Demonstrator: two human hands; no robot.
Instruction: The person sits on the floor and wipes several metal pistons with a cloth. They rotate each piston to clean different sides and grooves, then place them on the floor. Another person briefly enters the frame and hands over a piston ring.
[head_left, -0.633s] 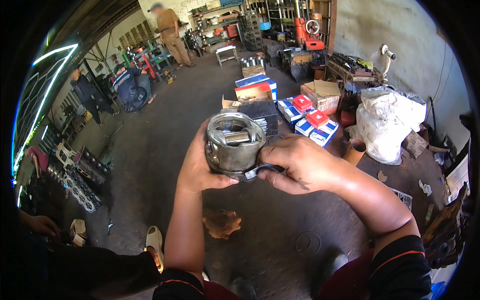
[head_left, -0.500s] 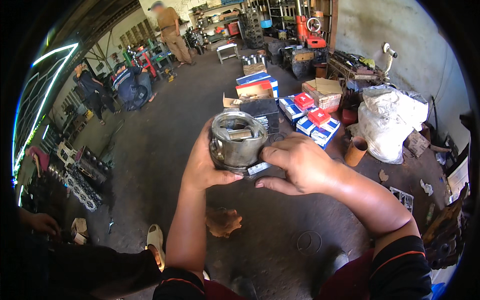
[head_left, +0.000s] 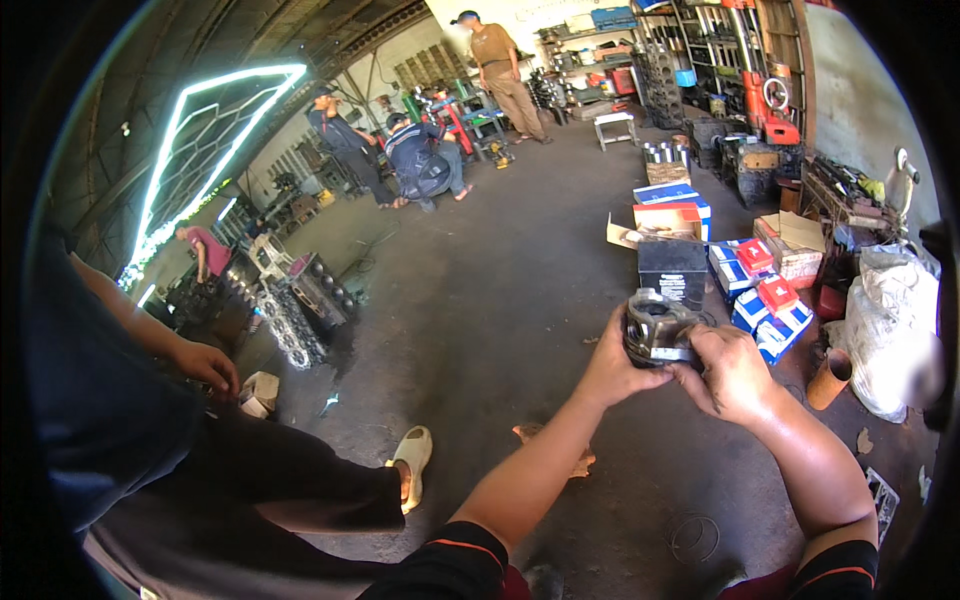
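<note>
In front of me I hold a grey metal engine piston [head_left: 652, 318], its hollow side with the pin bore facing up. My left hand [head_left: 612, 368] is closed around its left side, with the thumb along the lower edge. At the right side my right hand [head_left: 737, 372] has its fingers bent and the thumb close to the left thumb. Between those fingers it pinches a thin flat metal strip [head_left: 674, 354], which lies against the piston's side near the lower edge. The strip's right end is hidden by the fingers.
Beyond my hands stand a black box [head_left: 672, 268], blue-and-white boxes [head_left: 775, 325] and an orange-brown tube [head_left: 829, 379]. A white sack [head_left: 885, 320] leans at right. Close by on the left is another person [head_left: 120, 400]. Engine blocks [head_left: 290, 310] sit farther left; several people are behind.
My view has swung left, so the piston and hands appear farther right. The piston has tilted. My right thumb has closed in toward the strip and the left thumb.
</note>
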